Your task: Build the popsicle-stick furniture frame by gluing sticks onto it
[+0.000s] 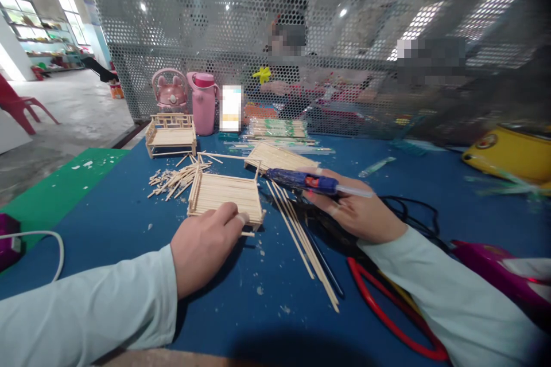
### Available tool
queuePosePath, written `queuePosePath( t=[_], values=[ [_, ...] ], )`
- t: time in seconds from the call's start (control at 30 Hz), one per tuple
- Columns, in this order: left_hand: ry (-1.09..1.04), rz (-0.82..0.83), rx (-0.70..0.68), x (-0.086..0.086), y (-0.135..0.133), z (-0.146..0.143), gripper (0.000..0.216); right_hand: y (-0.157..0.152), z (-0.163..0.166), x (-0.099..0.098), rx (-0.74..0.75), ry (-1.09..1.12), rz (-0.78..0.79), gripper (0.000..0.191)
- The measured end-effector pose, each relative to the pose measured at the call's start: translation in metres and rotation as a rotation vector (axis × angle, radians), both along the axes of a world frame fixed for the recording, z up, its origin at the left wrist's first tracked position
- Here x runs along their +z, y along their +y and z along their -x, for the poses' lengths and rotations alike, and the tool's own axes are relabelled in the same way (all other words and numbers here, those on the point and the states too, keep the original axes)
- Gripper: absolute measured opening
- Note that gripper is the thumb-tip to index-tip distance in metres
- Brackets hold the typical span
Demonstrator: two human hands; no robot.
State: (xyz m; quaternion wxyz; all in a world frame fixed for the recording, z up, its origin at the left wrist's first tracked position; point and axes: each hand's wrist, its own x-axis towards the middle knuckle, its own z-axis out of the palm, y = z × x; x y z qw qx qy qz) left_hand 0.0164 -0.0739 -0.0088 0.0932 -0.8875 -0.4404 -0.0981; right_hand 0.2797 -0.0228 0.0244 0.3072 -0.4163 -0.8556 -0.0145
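Observation:
My left hand (205, 243) is closed, its fingertips pinching a short wooden stick (247, 233) against the near edge of a flat panel of glued sticks (226, 195) on the blue table (267, 298). My right hand (359, 212) grips a blue glue gun (301, 180), nozzle pointing left toward the panel's far right corner. Several long loose sticks (301, 235) lie between my hands.
A finished stick bench (171, 135), a second stick panel (278, 156) and a pile of short offcuts (174, 179) lie farther back. Pink bottles (202, 102) stand before a perforated screen. Red-handled cutters (387, 309), black cables, a yellow object (510, 152) at right. People sit behind the screen.

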Motion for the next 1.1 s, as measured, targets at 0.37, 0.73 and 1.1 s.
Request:
queuePosePath(
  t=[0.37, 0.73, 1.1],
  values=[
    [-0.013, 0.008, -0.005, 0.000, 0.000, 0.000, 0.028, 0.003, 0.000, -0.005, -0.015, 0.014, 0.017, 0.028],
    [-0.002, -0.003, -0.011, 0.000, 0.000, 0.000, 0.028, 0.002, -0.001, -0.004, -0.018, 0.050, 0.035, 0.026],
    [-0.060, 0.023, -0.013, 0.000, 0.000, -0.001, 0.027, 0.014, -0.017, 0.000, -0.173, 0.301, 0.414, 0.025]
  ],
)
